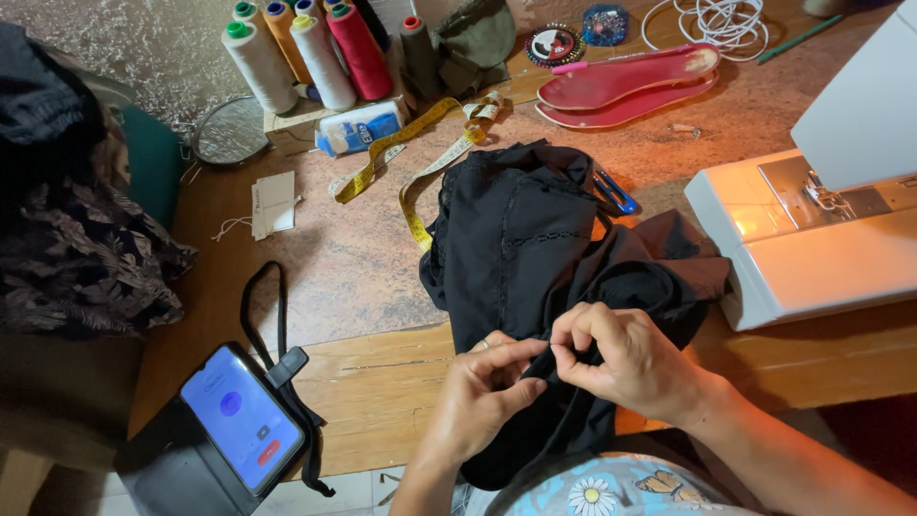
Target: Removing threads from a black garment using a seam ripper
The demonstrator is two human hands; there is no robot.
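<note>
Left hand (482,392) and right hand (626,358) pinching black garment (521,248), wooden table (382,382), white sewing machine (812,229)

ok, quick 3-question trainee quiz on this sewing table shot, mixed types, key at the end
1. True or false: both hands pinch the black garment at the table's front edge.
2. Which lies left of the garment? A) white sewing machine B) yellow tape measure C) red insoles
3. Fill in: the phone with the lit blue screen sits in a black ____.

Key
1. True: left hand and right hand meet fingertip to fingertip on a fold of the cloth.
2. B: the yellow tape measure; the white sewing machine is to its right, the red insoles behind it.
3. Case.
</note>
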